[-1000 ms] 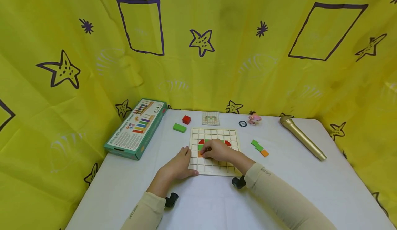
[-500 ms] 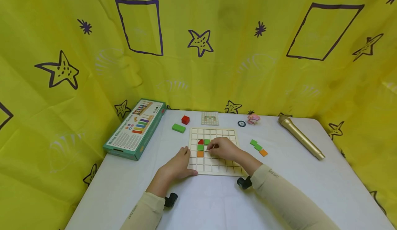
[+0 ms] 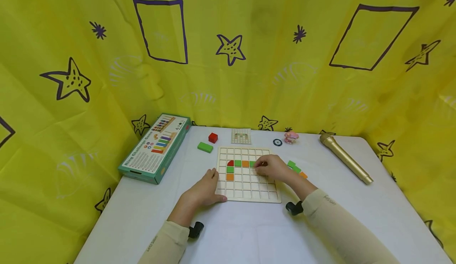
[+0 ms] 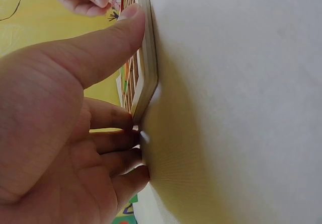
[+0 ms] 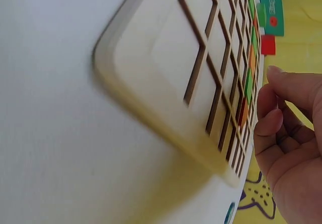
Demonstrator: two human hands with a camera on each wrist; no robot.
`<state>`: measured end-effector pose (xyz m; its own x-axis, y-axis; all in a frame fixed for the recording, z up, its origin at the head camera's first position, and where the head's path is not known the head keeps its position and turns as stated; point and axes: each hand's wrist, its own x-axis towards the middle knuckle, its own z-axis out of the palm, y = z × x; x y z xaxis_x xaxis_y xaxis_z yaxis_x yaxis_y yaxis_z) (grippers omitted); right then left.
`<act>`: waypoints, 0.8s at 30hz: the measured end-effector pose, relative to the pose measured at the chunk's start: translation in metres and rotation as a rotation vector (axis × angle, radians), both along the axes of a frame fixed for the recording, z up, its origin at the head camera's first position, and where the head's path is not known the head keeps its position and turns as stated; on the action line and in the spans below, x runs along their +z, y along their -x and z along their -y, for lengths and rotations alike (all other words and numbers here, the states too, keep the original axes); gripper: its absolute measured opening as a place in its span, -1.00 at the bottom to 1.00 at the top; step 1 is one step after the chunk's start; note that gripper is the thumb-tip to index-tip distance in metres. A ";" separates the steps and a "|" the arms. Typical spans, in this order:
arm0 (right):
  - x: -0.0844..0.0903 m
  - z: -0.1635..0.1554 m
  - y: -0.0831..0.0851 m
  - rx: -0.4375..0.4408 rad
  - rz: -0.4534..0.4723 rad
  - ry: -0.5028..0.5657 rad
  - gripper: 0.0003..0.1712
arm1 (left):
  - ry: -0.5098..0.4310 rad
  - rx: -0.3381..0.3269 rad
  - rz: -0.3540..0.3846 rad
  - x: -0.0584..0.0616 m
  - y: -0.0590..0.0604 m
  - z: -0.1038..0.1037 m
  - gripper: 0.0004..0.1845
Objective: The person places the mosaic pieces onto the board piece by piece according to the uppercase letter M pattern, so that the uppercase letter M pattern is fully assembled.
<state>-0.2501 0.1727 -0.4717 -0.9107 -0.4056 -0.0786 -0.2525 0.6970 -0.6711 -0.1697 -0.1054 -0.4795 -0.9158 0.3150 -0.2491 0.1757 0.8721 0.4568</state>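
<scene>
A wooden grid board (image 3: pixel 253 194) lies on the white table. My left hand (image 3: pixel 203 188) rests at its near left corner, thumb along the front edge and fingers against the left side. A red quarter-round tile (image 3: pixel 230 163) starts a row with a green tile (image 3: pixel 238 163), an orange tile (image 3: pixel 246 164) and another green tile. Below the red one sit a green tile (image 3: pixel 230 169) and an orange tile (image 3: pixel 230 177). My right hand (image 3: pixel 272 167) hovers over the board's right part, fingers loosely bent, nothing visible between them. It covers the row's right end, where a red tile (image 5: pixel 244 112) shows from the wrist.
Several loose green and orange tiles (image 3: pixel 295 167) lie right of the board. Behind it are a pattern card (image 3: pixel 241 136), a green block (image 3: pixel 205 147) and a red cube (image 3: pixel 213 137). A game box (image 3: pixel 154 149), black disc (image 3: pixel 277 142), pink figurine (image 3: pixel 291 137) and gold microphone (image 3: pixel 345 159) stand around.
My right hand has moved from the orange tile at the left across to the board's right side, uncovering the middle of the tile row. The left hand has stayed at the corner.
</scene>
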 end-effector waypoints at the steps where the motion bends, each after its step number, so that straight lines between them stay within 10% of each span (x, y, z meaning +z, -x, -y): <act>1: 0.000 -0.004 0.000 -0.014 0.001 -0.001 -0.95 | 0.001 0.001 0.001 0.000 0.000 0.000 0.12; 24: 0.007 -0.082 0.013 -0.129 -0.068 -0.062 -0.85 | 0.005 -0.002 -0.006 -0.001 -0.001 0.001 0.12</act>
